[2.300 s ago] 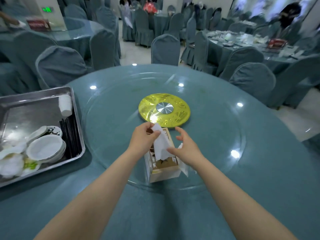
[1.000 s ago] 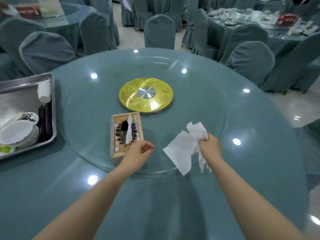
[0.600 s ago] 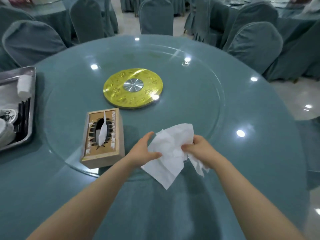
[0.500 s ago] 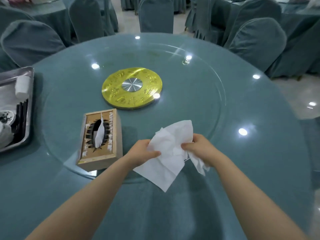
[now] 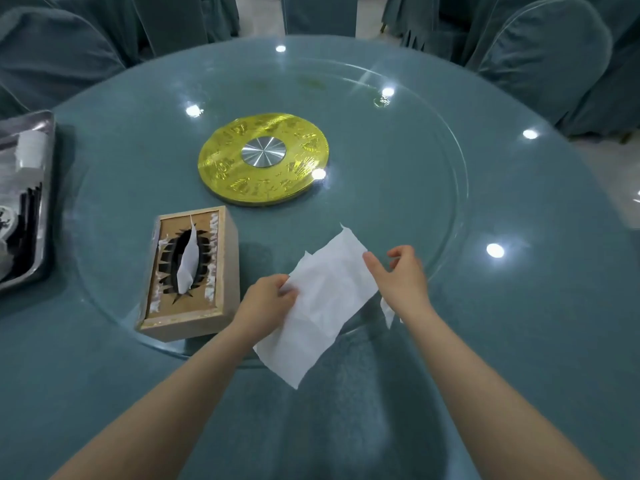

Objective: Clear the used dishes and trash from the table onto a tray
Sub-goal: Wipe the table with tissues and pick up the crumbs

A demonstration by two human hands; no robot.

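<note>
I hold a white tissue spread above the table's near edge. My left hand pinches its left side; my right hand has fingers loosely apart at its top corner, probably opening it for wiping. The tray sits at the left edge.

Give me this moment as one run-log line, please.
left hand pinches tissue | right hand beside it | tissue box upright
</note>
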